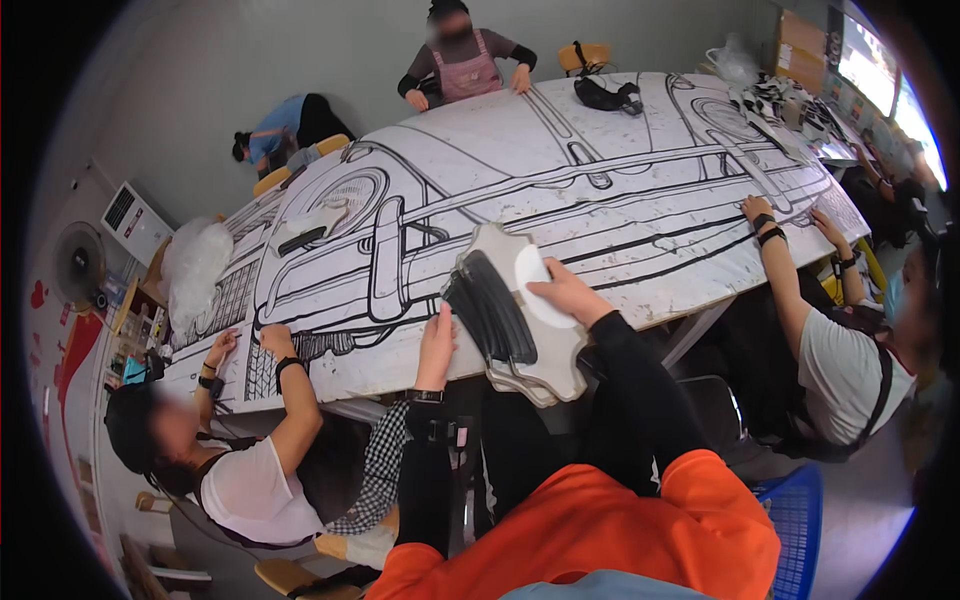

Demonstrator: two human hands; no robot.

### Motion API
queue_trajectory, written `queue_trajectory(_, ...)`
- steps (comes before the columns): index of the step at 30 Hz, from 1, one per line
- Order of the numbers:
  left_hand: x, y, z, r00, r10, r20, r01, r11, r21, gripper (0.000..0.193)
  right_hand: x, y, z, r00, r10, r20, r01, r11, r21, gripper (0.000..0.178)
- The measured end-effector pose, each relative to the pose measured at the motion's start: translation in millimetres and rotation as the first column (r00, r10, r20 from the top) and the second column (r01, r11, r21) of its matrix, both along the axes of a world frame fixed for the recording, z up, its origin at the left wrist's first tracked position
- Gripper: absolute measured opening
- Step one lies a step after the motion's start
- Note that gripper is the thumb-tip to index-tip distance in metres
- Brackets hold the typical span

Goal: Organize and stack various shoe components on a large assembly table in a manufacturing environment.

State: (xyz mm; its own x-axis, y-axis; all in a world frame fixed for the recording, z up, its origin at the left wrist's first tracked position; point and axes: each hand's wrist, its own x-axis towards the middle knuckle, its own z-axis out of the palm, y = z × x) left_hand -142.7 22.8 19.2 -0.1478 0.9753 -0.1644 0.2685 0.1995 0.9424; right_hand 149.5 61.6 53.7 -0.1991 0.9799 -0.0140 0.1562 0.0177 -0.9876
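Note:
In front of me, over the table's near edge, is a tilted stack of flat grey-beige plates [556, 352] with notched outlines. Bundled black strips [497, 310] lie across its left part, and a white rounded piece [530, 272] lies at its upper right. My right hand [572, 293] grips the stack's right side, its fingertips by the white piece. My left hand [436, 346] is upright beside the stack's left edge, fingers stretched; whether it bears any weight I cannot tell. Beneath spreads a large white table sheet [630, 285] with black line drawings.
Co-workers sit at the near left [265, 480] and right [850, 375]; another person [465, 70] stands across the table. Someone in blue [280, 130] bends at the far left. A black bundle [608, 95] and piled dark-and-white pieces [790, 105] lie on the far side. A blue basket [790, 530] stands behind right.

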Motion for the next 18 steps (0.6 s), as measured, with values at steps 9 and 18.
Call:
queue_trajectory(9, 81, 23, 7, 0.964, -0.191, -0.185, 0.245, 0.908, 0.341, 0.071, -20, -1, -71, 0.944, -0.326, -0.055, 0.330, 0.922, 0.204, 0.070)
queue_trajectory(18, 91, -2, 34, 0.880, -0.205, 0.429, 0.190, 0.979, 0.078, 0.052, -4, -48, -26, 0.879, -0.237, -0.413, 0.289, 0.955, 0.067, 0.081)
